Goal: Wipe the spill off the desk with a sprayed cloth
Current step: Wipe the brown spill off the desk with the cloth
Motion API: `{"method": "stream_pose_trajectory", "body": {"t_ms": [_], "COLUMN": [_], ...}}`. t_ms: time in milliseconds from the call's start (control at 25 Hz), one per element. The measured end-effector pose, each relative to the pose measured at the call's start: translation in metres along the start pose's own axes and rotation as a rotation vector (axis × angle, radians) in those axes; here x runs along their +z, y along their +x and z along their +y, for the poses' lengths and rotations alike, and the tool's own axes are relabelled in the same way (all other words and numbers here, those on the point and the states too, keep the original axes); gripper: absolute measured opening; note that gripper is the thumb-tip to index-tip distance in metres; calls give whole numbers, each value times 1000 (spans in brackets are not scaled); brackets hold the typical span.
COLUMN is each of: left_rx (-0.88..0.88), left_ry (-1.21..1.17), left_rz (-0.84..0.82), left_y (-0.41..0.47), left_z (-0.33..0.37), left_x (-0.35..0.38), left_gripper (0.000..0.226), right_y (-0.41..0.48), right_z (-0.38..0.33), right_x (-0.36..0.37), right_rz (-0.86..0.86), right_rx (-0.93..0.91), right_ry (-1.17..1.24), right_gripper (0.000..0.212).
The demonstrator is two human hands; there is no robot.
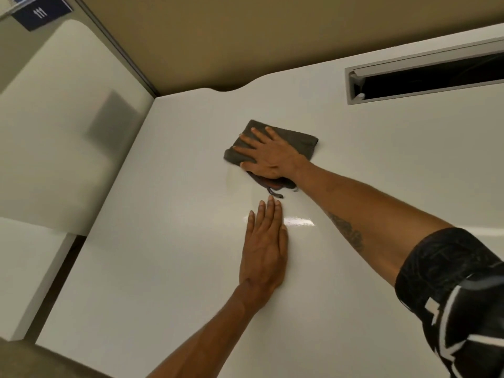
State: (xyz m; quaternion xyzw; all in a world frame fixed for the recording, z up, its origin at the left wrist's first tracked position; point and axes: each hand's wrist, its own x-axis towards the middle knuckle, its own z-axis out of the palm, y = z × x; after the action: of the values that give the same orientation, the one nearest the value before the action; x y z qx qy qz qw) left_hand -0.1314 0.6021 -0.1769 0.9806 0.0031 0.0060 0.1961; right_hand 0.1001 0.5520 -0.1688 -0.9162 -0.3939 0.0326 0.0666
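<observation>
Toward the far middle of the tabletop: a folded dark grey cloth (294,140) lies flat on the white tabletop (163,268), well clear of its left edge and of the slot near the far right corner.
Right hand: the right hand (268,156) lies palm down on the cloth, fingers straight and spread, pointing to the far left. It presses the cloth rather than gripping it.
Left hand: the left hand (266,241) lies flat on the bare tabletop, fingers straight and close together and holding nothing. Its fingertips are just short of the cloth's near edge, where a loose thread hangs out.
Spill: a faint pale streak (233,177) shows just beside the cloth's near left corner, towards the left edge. It looks like the wet mark, though it is too faint to be certain.
Key relation: the streak lies left of the right hand and slightly nearer the front edge. The cloth's long side runs roughly left to right. The right hand, already on the cloth, is the nearer one.
Next move, as a judgement: a sweep of the cloth leftward and slightly nearer would cover the streak while the left hand braces.
Elsewhere: a long dark slot (425,77) is cut into the tabletop, and a patterned black sleeve (458,290) covers the right upper arm.
</observation>
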Motion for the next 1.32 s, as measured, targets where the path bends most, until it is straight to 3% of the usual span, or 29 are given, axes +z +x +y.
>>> {"method": "stream_pose_trajectory", "body": {"t_ms": [160,280,640,800,960,1160,1320], "left_rx": [14,22,47,54,54,74,81], "left_ry": [2,20,92,144,142,142,164], "left_rz": [4,11,9,12,-14,-39,-35], "left_y": [1,-1,-2,-2,-5,-6,-3], "left_z": [-1,-1,-3,-2,1,2,-1], "left_x": [0,0,2,1,-1,-6,-6], "left_gripper": [51,52,52,52,52,52,52], "right_y": [-3,-24,-170,-252,-298,-324,-318], "right_z": [-7,-6,58,53,-12,-153,-258], "right_x": [-1,-2,-3,4,12,30,45], "right_rz": [-76,-75,53,150,161,254,228], "right_rx": [-204,-206,301,528,650,624,604], "right_ry": [-32,-32,39,34,76,47,142], "right_gripper": [60,60,64,63,63,59,59]}}
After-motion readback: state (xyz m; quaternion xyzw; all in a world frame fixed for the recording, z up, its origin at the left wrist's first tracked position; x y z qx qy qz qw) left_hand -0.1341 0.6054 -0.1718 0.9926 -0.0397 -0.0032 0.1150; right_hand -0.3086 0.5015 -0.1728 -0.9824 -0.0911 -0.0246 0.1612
